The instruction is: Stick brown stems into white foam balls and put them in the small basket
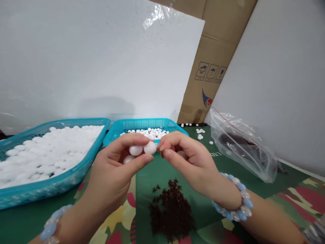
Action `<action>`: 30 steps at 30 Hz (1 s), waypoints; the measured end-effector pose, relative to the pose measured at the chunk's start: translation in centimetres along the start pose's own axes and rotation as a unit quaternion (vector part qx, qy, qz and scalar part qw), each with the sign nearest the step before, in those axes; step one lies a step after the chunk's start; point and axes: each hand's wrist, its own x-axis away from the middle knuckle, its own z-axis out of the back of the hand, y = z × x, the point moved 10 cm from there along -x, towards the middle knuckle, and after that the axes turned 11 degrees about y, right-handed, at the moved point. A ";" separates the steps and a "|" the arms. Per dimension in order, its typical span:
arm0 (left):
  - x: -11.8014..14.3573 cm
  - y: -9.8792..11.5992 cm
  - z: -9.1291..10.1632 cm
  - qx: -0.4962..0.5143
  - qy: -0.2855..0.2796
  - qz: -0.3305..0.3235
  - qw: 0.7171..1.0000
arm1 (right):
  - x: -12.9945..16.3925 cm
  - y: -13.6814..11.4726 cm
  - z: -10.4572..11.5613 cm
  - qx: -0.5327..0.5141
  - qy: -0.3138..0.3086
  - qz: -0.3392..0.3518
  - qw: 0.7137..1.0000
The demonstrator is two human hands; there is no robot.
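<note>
My left hand [111, 169] is closed around a few smooth white balls. One white ball [150, 148] is pinched between its thumb and forefinger, with others tucked behind. Close beside that ball, my right hand [189, 159] pinches a small brown piece [161, 153] between thumb and fingertip. Whether the piece touches the ball is hard to tell. Something pale and round, perhaps another ball, shows partly behind the right fingers. Below the hands, a pile of small dark brown pieces [171, 213] lies on the green patterned mat [144, 189].
A large blue basket [83, 169] full of white balls stands at left. Behind the hands is a smaller blue basket [115, 134] holding smaller-looking balls. Loose balls [200, 137] lie to its right, near a clear bag [243, 149] with dark contents. A cardboard panel [213, 51] and white boards stand behind.
</note>
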 end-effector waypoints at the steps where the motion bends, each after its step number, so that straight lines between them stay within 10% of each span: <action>1: 0.0 0.1 0.1 -0.001 0.001 -0.003 1.000 | 0.0 0.0 0.0 -0.004 -0.001 -0.001 1.000; 30: 1.9 4.9 -1.0 -0.271 -0.020 -0.310 0.911 | 0.4 0.3 -0.4 -0.074 0.004 -0.015 0.997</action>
